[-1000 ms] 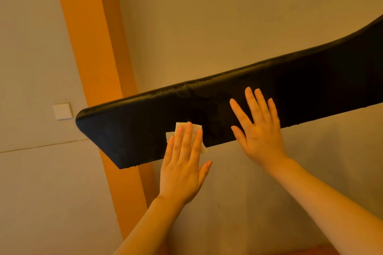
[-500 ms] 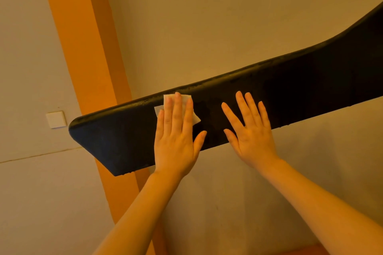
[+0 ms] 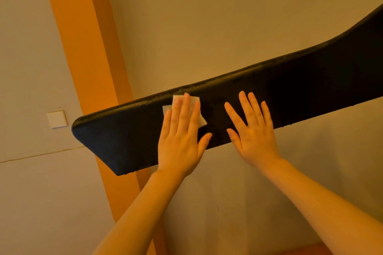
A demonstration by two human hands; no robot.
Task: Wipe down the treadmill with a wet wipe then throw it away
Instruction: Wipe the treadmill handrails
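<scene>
Wiping step in hand. The left hand [image 3: 180, 141] lies flat, fingers straight and together, pressing the wipe [image 3: 194, 109] against the dark panel of the treadmill [image 3: 310, 80]. The wipe sits under the fingers, its white corners showing just beyond the fingertips, above them at the panel's upper edge and to the thumb side. The right hand [image 3: 253, 130] lies just beside the left on its thumb side, also flat, fingers straight and slightly spread; it holds nothing and appears to steady the panel. The 2 hands are near each other but apart.

Small glints along the panel's upper edge, above both hands, may be moisture; this cannot be told for certain. The panel's rounded end lies beyond the left hand's little-finger side; its longer run extends past the right hand and rises out of view.

Judged progress: wiping is under way, disposal not yet begun. The next move likely calls for steady flat pressure while sliding the wipe along unwiped panel, keeping the wipe from bunching under the fingers. No bin is in view. A wall switch [image 3: 57, 119] sits well beyond the panel's rounded end.
</scene>
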